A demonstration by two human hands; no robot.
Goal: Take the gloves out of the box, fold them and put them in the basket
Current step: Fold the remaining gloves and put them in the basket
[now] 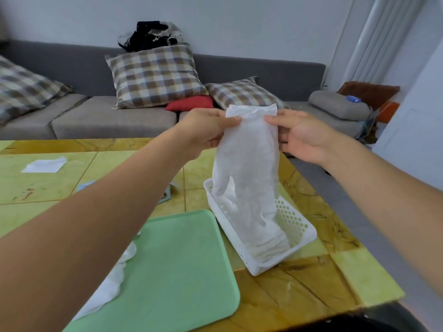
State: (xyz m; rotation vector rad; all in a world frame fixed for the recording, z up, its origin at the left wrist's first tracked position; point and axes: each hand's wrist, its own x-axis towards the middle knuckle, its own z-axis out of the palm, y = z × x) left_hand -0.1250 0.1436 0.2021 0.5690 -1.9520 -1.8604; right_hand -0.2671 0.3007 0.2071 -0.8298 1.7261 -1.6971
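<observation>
Both forearms reach forward; the left hand and right hand each pinch a top corner of the glove. Its long axis hangs straight down, fingers dangling into the white basket directly beneath, beside the green tray.

Thin, crinkled translucent plastic glove — perforated white plastic basket, matt green tray, glossy stone-look table.
</observation>
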